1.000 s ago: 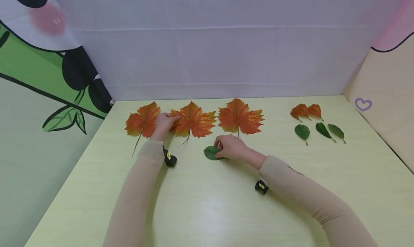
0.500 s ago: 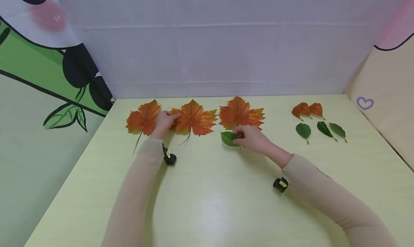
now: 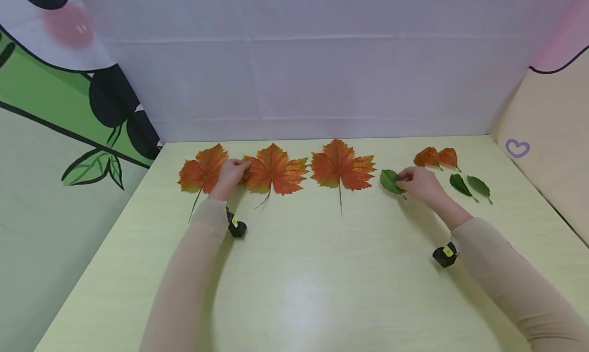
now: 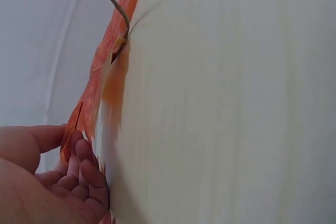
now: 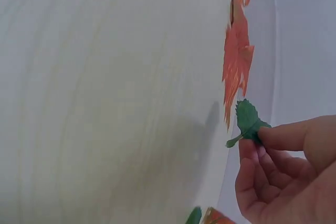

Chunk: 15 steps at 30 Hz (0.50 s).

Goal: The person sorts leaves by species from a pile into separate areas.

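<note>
My left hand [image 3: 230, 175] pinches the left edge of the middle orange maple leaf [image 3: 274, 170] between thumb and fingers; in the left wrist view an orange lobe [image 4: 71, 135] sticks out of its grip. Left of this hand lies another maple leaf [image 3: 200, 170], partly covered by it. A third maple leaf [image 3: 340, 168] lies further right, stem toward me. Between that leaf and the small leaves, my right hand [image 3: 421, 184] pinches a small green leaf [image 3: 390, 181] with serrated edges. In the right wrist view the green leaf [image 5: 247, 119] is held above the table.
Two small orange leaves [image 3: 436, 158] lie at the table's back right. In front of them lie two small green leaves [image 3: 470, 186]. A pale cloth wall [image 3: 299, 86] rises behind the table [image 3: 294, 270].
The right hand has carried the green leaf right, from left of the third maple leaf's stem to its right side. It now covers the spot of one small green leaf. The left hand has barely moved.
</note>
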Each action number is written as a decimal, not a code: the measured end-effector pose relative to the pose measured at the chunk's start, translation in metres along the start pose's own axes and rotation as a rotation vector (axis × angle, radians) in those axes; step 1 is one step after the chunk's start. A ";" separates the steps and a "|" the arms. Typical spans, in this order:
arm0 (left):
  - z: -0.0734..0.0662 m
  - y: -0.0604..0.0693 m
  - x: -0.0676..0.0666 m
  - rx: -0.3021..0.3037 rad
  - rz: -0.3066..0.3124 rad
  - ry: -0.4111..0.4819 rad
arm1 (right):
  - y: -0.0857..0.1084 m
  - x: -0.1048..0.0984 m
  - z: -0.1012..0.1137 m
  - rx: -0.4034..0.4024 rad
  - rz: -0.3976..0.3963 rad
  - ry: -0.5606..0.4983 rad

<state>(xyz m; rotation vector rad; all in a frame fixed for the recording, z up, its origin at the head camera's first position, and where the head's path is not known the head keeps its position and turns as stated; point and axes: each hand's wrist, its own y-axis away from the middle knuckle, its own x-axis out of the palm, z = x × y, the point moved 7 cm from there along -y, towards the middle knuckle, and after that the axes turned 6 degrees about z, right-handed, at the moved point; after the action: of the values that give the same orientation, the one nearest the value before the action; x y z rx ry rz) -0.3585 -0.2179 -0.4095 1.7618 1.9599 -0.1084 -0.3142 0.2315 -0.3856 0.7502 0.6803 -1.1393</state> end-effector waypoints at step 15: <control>-0.004 0.001 -0.004 0.013 -0.031 -0.145 | 0.000 -0.009 -0.037 0.136 -0.104 -0.060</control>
<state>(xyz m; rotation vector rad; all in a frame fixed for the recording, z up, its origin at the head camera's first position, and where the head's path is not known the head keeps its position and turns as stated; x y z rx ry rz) -0.3582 -0.2196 -0.4044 1.6831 1.8863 -0.2535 -0.3201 0.2661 -0.3999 0.7995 0.6013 -1.3087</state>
